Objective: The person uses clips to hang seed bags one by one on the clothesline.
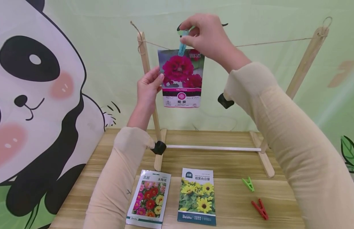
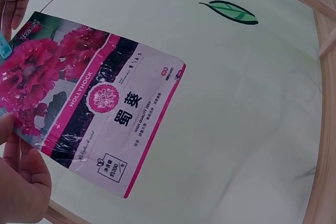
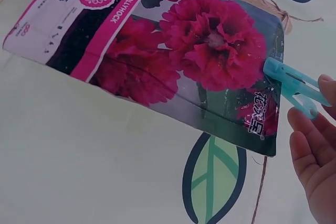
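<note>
The glossy hollyhock seed packet with magenta blooms and a pink-and-black band (image 1: 181, 79) is hanging upright at the upper centre of the head frame, well above the wood-grain tabletop (image 1: 231, 181). The person's left hand (image 1: 149, 84) is pinching its left edge, thumb and fingers making the grip. Up top, the right hand (image 1: 209, 36) is pinching a translucent light-blue plastic clothespin (image 1: 182, 49), its grip on the handles, and the pin's tip is overlapping the packet's top edge! A thin brown twine (image 1: 275, 42) is stretching between two pale wooden posts (image 1: 307, 60); the views aren't making clear whether the pin is catching that twine too. Down at the bottom centre, a white packet with multicoloured flowers (image 1: 149, 198) is lying on the left, and a packet with yellow sunflowers (image 1: 196, 197) is lying just beside it. Over at the lower right, a small bright-green plastic clothespin (image 1: 248, 184) is resting near a red plastic clothespin (image 1: 260, 209). Lower middle, a slim white rod (image 1: 214, 148) is running between the stand's wooden feet (image 1: 266, 163).
</note>
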